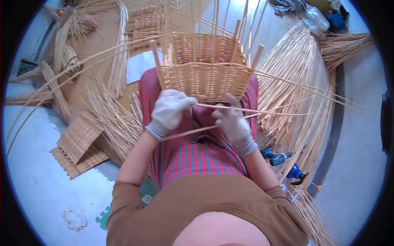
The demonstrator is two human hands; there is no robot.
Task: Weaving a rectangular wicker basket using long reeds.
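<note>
A partly woven wicker basket [205,80] rests on my knees, its thin upright stakes rising from the weave and thicker posts at its corners. My left hand [170,110], in a white glove, sits at the basket's near left corner and pinches the end of a pale cane strand [250,109]. My right hand [234,125], also gloved, is below the basket's near edge, its fingers closed around the same strand, which runs on to the right. A second strand [188,132] passes under both hands across my lap.
Bundles of long cane [291,69] fan out on the right, with more bundles [111,110] at the left. Flat woven panels [82,137] lie left, another panel [145,25] far. A power drill [279,157] and a blue spray bottle [295,172] stand right. Long loose strands stick out sideways.
</note>
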